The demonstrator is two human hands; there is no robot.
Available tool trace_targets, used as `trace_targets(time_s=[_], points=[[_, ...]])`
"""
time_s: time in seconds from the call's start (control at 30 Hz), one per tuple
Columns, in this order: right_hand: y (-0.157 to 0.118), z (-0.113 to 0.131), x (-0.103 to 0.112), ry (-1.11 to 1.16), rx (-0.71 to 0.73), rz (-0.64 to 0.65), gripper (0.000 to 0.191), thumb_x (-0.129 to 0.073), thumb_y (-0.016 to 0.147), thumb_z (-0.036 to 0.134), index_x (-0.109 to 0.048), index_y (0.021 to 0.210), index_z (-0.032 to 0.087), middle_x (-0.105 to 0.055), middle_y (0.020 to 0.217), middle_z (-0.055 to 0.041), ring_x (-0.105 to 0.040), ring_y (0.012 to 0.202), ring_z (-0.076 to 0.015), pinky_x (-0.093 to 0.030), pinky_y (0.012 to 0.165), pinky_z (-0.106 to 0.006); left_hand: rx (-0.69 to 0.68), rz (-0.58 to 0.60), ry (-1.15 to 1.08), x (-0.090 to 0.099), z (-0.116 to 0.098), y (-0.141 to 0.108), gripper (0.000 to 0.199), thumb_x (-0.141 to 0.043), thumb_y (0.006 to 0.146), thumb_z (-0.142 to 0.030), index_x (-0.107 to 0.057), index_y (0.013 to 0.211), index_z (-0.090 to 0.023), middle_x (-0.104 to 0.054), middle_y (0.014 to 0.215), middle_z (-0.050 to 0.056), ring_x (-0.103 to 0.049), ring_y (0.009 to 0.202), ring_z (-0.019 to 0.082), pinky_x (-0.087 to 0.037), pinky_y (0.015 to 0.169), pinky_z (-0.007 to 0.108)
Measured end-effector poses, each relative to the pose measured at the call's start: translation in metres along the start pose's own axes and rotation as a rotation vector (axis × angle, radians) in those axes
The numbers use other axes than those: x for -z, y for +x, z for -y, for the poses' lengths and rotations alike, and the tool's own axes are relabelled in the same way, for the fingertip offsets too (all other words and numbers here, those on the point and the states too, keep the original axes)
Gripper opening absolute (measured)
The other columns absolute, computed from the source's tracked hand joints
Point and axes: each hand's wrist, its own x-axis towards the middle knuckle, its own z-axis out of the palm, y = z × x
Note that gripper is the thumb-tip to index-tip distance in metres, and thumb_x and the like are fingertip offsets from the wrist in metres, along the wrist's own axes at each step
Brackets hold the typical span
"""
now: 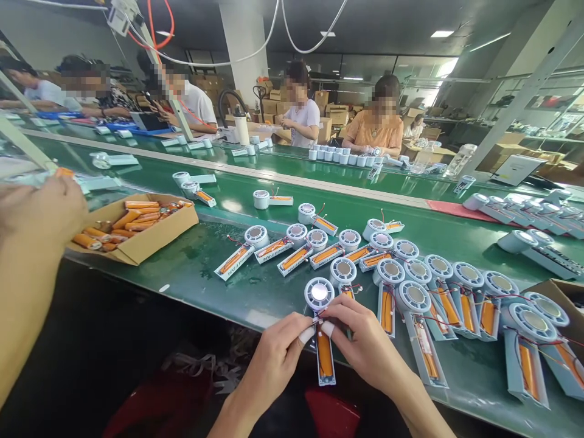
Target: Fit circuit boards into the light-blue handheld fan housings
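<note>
A handheld fan (319, 294) with an open handle sits in front of me at the table's near edge, its round head away from me. An orange battery (325, 353) lies in the handle, which juts over the edge. My left hand (280, 344) and my right hand (362, 334) meet at the fan's neck, both closed in a pinch. Thin wires run between the fingertips; the exact ends are mostly hidden. White coverings wrap both thumbs. Just behind stands another open fan (344, 271), partly covered by my right hand.
Several open fans (413, 297) with orange batteries crowd the right side. A cardboard box (150, 237) of orange batteries stands left, beside a co-worker's hand (50, 207). A green conveyor belt (219, 207) runs behind; several people sit across it. Another box (563, 292) stands far right.
</note>
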Motion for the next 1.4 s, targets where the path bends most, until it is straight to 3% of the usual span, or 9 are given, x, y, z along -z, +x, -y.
trace_targets(time_s=[0.13,0.27,0.4,0.57,0.7,0.83,1.07,1.17,1.4], points=[[0.003,0.008,0.001,0.173,-0.131,0.018,0.017,-0.064,0.092,0.027,-0.074,0.106,0.025,-0.066,0.093,-0.0023,-0.058,0.073,-0.0152,-0.048,0.067,-0.026,-0.100,-0.115,0.193,-0.007,-0.005,-0.009,0.034,-0.040,0.099,-0.007,-0.064,0.119,-0.022,-0.071,0.108,0.006,-0.071,0.095,0.018,-0.055,0.083,0.025],[0.008,0.009,-0.003,0.256,-0.155,-0.086,0.018,-0.061,0.093,0.028,-0.078,0.094,0.025,-0.070,0.090,-0.0030,-0.063,0.083,-0.0177,-0.048,0.074,-0.028,-0.114,-0.151,0.281,-0.010,-0.009,-0.017,0.038,-0.040,0.098,-0.006,-0.064,0.122,-0.023,-0.072,0.106,0.006,-0.072,0.093,0.019,-0.056,0.081,0.026],[0.014,0.005,-0.006,0.373,-0.274,-0.210,0.023,-0.063,0.090,0.037,-0.077,0.095,0.020,-0.072,0.085,-0.0050,-0.065,0.078,-0.0190,-0.051,0.070,-0.029,0.074,-0.167,0.140,-0.010,-0.013,-0.017,0.030,-0.044,0.099,-0.012,-0.068,0.114,-0.022,-0.073,0.102,0.006,-0.072,0.091,0.018,-0.056,0.080,0.024],[0.014,0.003,-0.016,0.689,-0.381,-0.130,0.034,-0.069,0.086,0.041,-0.066,0.111,0.018,-0.072,0.077,-0.0028,-0.063,0.064,-0.0164,-0.052,0.061,-0.028,0.362,-0.181,-0.024,-0.012,-0.021,-0.010,0.026,-0.047,0.098,-0.027,-0.072,0.101,-0.020,-0.074,0.087,0.007,-0.073,0.084,0.021,-0.058,0.077,0.028],[0.007,0.004,-0.013,0.409,-0.296,-0.069,0.015,-0.064,0.090,0.033,-0.071,0.094,0.020,-0.073,0.086,-0.0030,-0.066,0.077,-0.0174,-0.052,0.072,-0.028,0.530,-0.137,-0.132,-0.012,-0.025,-0.010,0.027,-0.049,0.096,-0.037,-0.070,0.100,-0.019,-0.064,0.063,0.000,-0.069,0.066,0.021,-0.057,0.066,0.028],[0.000,0.007,-0.005,0.207,-0.150,-0.012,0.018,-0.057,0.095,0.025,-0.074,0.102,0.025,-0.074,0.100,-0.0015,-0.068,0.093,-0.0178,-0.051,0.085,-0.028,0.588,-0.133,-0.220,-0.013,-0.027,-0.015,0.028,-0.047,0.097,-0.042,-0.059,0.113,-0.022,-0.069,0.077,0.001,-0.065,0.058,0.017,-0.053,0.053,0.024],[-0.007,0.008,-0.007,0.113,-0.110,-0.026,0.029,-0.055,0.094,0.016,-0.061,0.121,0.027,-0.074,0.099,0.0011,-0.068,0.091,-0.0148,-0.051,0.085,-0.025,0.368,-0.140,-0.055,-0.013,-0.032,-0.011,0.028,-0.041,0.102,-0.034,-0.064,0.116,-0.024,-0.074,0.104,0.008,-0.072,0.099,0.022,-0.056,0.085,0.029],[-0.010,0.009,-0.008,0.078,-0.071,-0.017,0.029,-0.055,0.093,0.013,-0.061,0.118,0.027,-0.072,0.104,0.0004,-0.068,0.097,-0.0149,-0.051,0.087,-0.025,0.330,-0.096,-0.078,-0.010,-0.033,-0.007,0.028,-0.042,0.102,-0.031,-0.067,0.114,-0.025,-0.073,0.109,0.008,-0.071,0.098,0.020,-0.054,0.085,0.027],[-0.009,0.010,-0.013,-0.006,-0.010,-0.023,0.021,-0.054,0.096,0.015,-0.065,0.111,0.024,-0.070,0.101,-0.0036,-0.067,0.092,-0.0175,-0.052,0.083,-0.028,0.472,-0.098,-0.192,-0.012,-0.033,-0.007,0.029,-0.044,0.101,-0.038,-0.067,0.105,-0.021,-0.062,0.068,0.000,-0.068,0.084,0.023,-0.054,0.069,0.027]])
